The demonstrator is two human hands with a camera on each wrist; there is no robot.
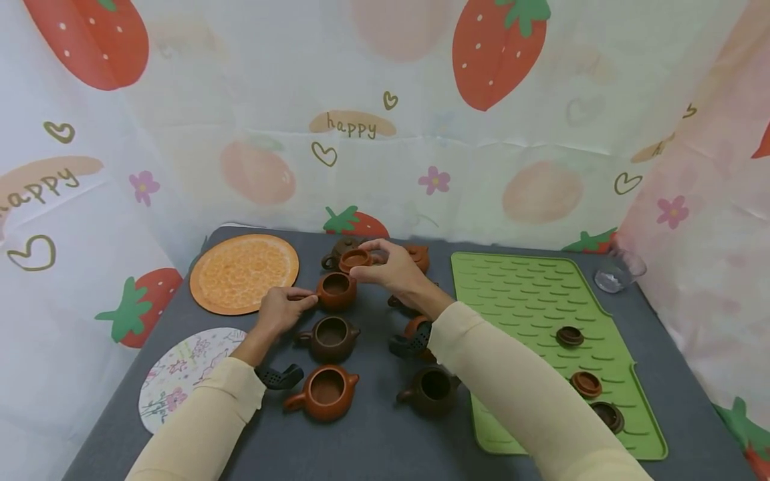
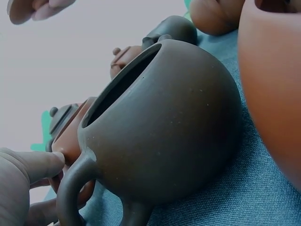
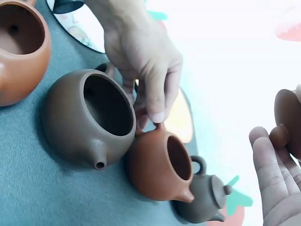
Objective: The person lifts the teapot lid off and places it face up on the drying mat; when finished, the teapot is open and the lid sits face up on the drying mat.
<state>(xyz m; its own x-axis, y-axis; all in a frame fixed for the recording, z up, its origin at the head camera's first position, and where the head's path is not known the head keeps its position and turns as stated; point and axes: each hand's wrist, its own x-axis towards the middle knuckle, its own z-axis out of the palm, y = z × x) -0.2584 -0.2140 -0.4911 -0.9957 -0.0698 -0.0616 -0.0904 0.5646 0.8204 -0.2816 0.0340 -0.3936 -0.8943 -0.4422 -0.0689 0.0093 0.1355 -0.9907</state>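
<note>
Left hand (image 1: 280, 312) pinching handle (image 1: 303, 296) of lidless reddish-brown clay teapot (image 1: 337, 302), right hand (image 1: 396, 270) holding upturned teapot lid (image 1: 355, 259) near its rim

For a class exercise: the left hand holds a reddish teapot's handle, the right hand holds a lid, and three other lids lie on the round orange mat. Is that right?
Not quite: the head view shows the three other lids on the green mat, not the round orange mat. The rest stands.

Orange mat (image 1: 243, 274) near floral mat (image 1: 177, 377); clear vessel (image 1: 615, 274) near strawberry-print curtain (image 1: 373, 167).
</note>
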